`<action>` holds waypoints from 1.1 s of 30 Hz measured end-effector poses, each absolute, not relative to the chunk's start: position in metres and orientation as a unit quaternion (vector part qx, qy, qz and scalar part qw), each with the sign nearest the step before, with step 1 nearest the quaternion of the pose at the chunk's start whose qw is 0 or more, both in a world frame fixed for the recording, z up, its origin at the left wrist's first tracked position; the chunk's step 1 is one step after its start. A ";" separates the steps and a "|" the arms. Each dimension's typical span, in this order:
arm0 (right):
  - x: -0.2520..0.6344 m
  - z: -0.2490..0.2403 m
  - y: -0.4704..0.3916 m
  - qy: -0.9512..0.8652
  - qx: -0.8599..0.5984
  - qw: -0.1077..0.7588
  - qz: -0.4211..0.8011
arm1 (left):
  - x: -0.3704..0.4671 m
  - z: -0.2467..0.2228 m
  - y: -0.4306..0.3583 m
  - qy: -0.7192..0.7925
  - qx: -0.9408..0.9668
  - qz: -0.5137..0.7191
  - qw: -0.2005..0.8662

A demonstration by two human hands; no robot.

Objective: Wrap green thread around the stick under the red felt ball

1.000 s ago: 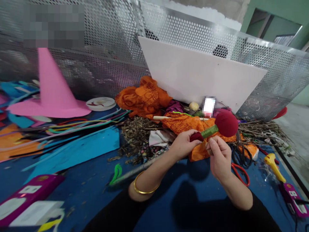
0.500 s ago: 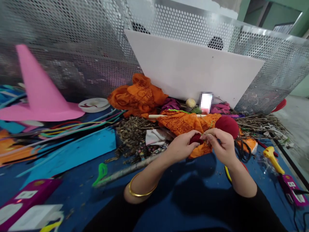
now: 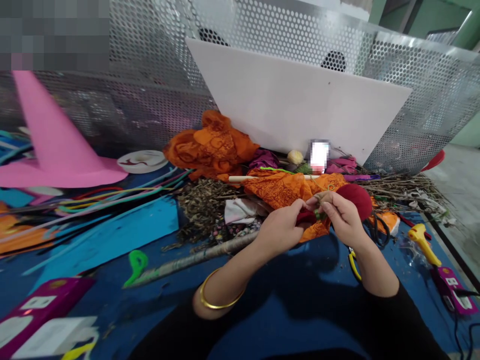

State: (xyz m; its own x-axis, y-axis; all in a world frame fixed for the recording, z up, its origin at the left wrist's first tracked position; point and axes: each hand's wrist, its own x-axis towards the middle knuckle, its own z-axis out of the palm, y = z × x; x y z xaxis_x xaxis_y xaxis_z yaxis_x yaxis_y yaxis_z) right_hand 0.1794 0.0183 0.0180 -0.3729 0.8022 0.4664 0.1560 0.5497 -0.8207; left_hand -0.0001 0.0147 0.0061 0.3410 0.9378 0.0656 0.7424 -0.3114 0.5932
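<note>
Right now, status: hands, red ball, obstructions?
Left hand: grip closed on dark red piece. Right hand: pinching beside it. Red ball: partly hidden behind right hand. Orange cloth beyond.

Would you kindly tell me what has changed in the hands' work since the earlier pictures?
The right hand has moved up and toward the left hand, now covering most of the green stem beside the red ball; whether it newly grips anything is unclear. The left hand still holds the dark red part. The pink hat and white board stay put.
</note>
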 end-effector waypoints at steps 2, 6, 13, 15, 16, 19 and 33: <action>0.179 0.018 0.020 -0.748 -0.320 0.458 0.357 | 0.000 0.008 0.013 0.549 0.785 0.189 0.217; 0.177 0.017 0.022 -0.762 -0.322 0.459 0.325 | 0.002 0.012 0.011 0.563 0.793 0.149 0.180; 0.175 0.014 0.022 -0.742 -0.375 0.482 0.276 | 0.007 0.013 0.008 0.573 0.805 0.111 0.107; 0.173 0.014 0.022 -0.732 -0.390 0.491 0.266 | 0.008 0.012 0.007 0.568 0.809 0.114 0.101; 0.173 0.014 0.022 -0.725 -0.397 0.495 0.267 | 0.009 0.012 0.007 0.564 0.812 0.117 0.099; 0.172 0.014 0.024 -0.703 -0.415 0.502 0.285 | 0.010 0.011 0.005 0.546 0.823 0.128 0.094; 0.174 0.013 0.027 -0.694 -0.427 0.480 0.326 | 0.010 0.004 0.003 0.486 0.848 0.193 0.083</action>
State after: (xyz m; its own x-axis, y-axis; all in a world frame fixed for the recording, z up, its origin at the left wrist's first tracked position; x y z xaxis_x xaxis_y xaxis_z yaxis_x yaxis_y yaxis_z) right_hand 0.1739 0.0271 0.0130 -0.1744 0.9049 0.3883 0.2792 0.4236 -0.8618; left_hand 0.0104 0.0034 0.0039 0.4535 0.8567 0.2459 0.7923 -0.5138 0.3289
